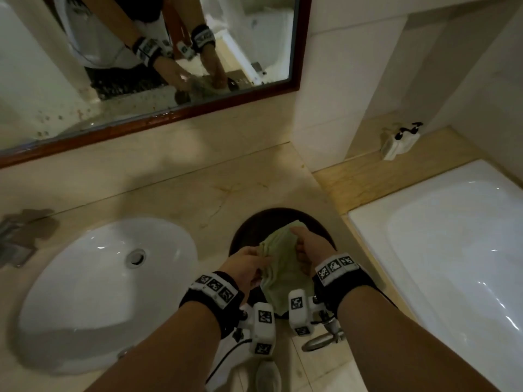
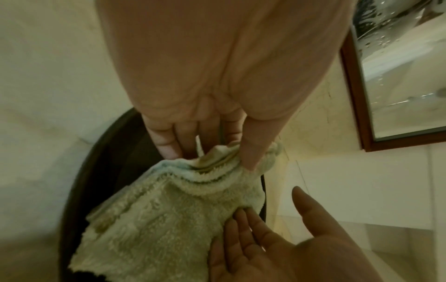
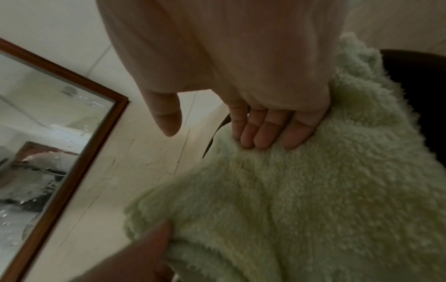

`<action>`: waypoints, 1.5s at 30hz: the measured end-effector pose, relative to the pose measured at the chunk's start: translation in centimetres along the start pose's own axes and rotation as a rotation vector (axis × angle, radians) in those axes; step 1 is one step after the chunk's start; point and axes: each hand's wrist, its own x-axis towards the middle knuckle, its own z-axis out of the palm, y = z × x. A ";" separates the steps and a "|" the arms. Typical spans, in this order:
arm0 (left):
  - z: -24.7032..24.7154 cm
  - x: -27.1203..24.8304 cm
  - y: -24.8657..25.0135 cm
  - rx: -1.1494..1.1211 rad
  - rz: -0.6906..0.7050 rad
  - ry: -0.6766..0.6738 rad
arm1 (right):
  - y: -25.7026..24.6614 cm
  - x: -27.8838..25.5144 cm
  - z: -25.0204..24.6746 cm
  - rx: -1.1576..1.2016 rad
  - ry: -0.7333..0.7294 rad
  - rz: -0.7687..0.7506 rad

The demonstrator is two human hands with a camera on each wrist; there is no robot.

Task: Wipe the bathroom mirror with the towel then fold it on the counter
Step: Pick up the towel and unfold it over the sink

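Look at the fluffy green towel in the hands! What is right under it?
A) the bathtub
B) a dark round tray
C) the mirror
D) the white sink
B: the towel, pinched by the left hand and touched by the right hand, is above the dark round tray, with the sink off to the left and the bathtub off to the right.

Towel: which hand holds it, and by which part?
The left hand pinches the towel by a bunched edge; the right hand only touches it, thumb apart.
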 end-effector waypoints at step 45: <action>-16.9 -8.2 7.3 0.205 0.250 0.301 | -12.2 -12.0 13.5 -0.142 -0.154 -0.561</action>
